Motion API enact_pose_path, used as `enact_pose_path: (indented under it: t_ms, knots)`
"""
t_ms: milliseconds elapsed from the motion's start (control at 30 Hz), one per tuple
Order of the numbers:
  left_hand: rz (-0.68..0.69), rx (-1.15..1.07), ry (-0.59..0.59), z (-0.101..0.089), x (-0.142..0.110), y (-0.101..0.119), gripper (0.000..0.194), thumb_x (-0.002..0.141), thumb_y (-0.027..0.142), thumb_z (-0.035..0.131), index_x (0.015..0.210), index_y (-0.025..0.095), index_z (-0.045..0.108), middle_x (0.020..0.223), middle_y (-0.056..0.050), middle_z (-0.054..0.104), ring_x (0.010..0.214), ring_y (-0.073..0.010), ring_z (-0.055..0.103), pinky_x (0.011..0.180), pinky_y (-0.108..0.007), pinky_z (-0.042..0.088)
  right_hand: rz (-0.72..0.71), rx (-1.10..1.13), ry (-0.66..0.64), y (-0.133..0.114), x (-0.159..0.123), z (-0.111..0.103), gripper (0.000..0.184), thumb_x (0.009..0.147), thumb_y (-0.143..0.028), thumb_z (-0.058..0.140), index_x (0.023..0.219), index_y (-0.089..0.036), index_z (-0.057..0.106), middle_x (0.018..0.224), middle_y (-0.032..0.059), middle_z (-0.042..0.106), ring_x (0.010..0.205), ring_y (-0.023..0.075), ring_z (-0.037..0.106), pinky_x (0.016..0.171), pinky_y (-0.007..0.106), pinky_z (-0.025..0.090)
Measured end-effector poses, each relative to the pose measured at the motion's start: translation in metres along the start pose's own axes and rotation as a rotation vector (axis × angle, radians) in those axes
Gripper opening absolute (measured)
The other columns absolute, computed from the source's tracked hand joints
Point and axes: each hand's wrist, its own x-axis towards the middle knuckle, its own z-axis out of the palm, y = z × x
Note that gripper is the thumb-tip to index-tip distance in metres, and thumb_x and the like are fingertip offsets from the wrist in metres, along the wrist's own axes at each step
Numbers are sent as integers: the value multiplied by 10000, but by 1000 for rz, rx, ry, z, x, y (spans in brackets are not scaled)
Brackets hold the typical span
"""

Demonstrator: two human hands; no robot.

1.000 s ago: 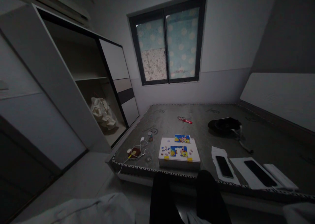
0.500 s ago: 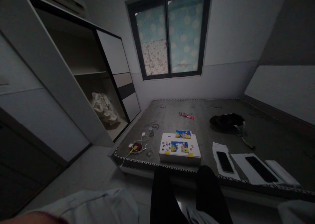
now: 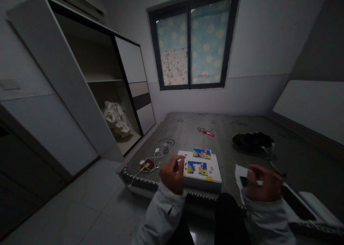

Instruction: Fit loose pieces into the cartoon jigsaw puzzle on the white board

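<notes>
My left hand [image 3: 172, 175] is raised over the front left corner of a white box [image 3: 202, 184]. Its fingers curve loosely toward the thumb, with nothing visible in them. On the box lie a partly assembled jigsaw puzzle [image 3: 194, 168], several loose puzzle pieces [image 3: 211, 169] and, toward the back, a cartoon picture card [image 3: 202, 153]. To the right of the box, my right hand [image 3: 264, 184] hovers in front of a phone [image 3: 243, 181] on white paper, partly covering it. Thumb and fingers are bent and apart, slightly blurred, holding nothing visible.
The box stands at the front edge of a grey mattress [image 3: 185, 130]. Left of it lie a white cable [image 3: 161, 154], a brown item [image 3: 148, 165] and a small jar [image 3: 166, 148]. Farther back are a red item [image 3: 206, 132] and a dark cap [image 3: 252, 140]. Another phone [image 3: 298, 202] lies right.
Both my hands have risen into view from below, the left to the box's front left corner, the right near the phones. The view has shifted slightly; the puzzle looks unchanged.
</notes>
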Motion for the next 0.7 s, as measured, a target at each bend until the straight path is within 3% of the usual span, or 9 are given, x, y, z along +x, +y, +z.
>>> enact_pose_path:
  t_ms: [33, 100, 200, 300, 400, 500, 700]
  knots:
    - [-83, 54, -197, 25, -6, -16, 313, 1135, 325, 582, 1106, 225, 878, 750, -10, 818, 675, -150, 755, 669, -235, 536, -8, 11, -17, -1, -11, 14, 296, 1147, -401, 596, 1120, -162, 769, 893, 69, 779, 746, 174, 653, 902, 404, 514]
    - [-233, 195, -527, 71, -28, -50, 325, 1128, 274, 580, 1261, 270, 877, 1059, -47, 915, 952, -198, 852, 866, -281, 625, -4, 7, -104, 2, -50, 41, 265, 1141, -355, 586, 1057, -173, 760, 876, 72, 807, 695, 177, 652, 849, 397, 471]
    - [-245, 287, -820, 120, -70, -94, 447, 1147, 258, 505, 1455, 359, 812, 1467, -40, 839, 1314, -233, 804, 1114, -342, 629, 44, -22, -192, 15, -133, 69, 335, 1141, -361, 516, 990, -208, 773, 871, 100, 833, 790, 242, 744, 838, 412, 469]
    - [-269, 375, -910, 148, -103, -117, 519, 1155, 306, 461, 1599, 395, 715, 1659, -45, 714, 1308, -271, 805, 1142, -420, 643, 31, -8, -228, 34, -214, 81, 394, 1129, -413, 509, 910, -260, 799, 843, 95, 849, 749, 287, 781, 779, 447, 504]
    - [-273, 429, -966, 167, -115, -124, 597, 1148, 330, 454, 1728, 354, 593, 1816, -86, 562, 1306, -315, 803, 1155, -496, 646, 8, -21, -274, 45, -260, 84, 401, 1112, -405, 514, 867, -289, 810, 832, 86, 858, 704, 300, 794, 730, 466, 530]
    - [-261, 487, -1031, 185, -113, -129, 667, 1145, 357, 468, 1811, 320, 474, 1890, -110, 448, 1331, -338, 793, 1156, -508, 655, 12, -17, -322, 42, -269, 85, 394, 1099, -379, 512, 852, -287, 805, 835, 87, 859, 705, 301, 803, 720, 467, 535]
    - [-274, 570, -1115, 209, -110, -146, 722, 1144, 380, 483, 1854, 318, 370, 1942, -107, 328, 1387, -348, 767, 1182, -510, 645, 82, -1, -392, 25, -256, 88, 425, 1117, -357, 452, 875, -271, 790, 855, 109, 853, 743, 292, 796, 790, 449, 549]
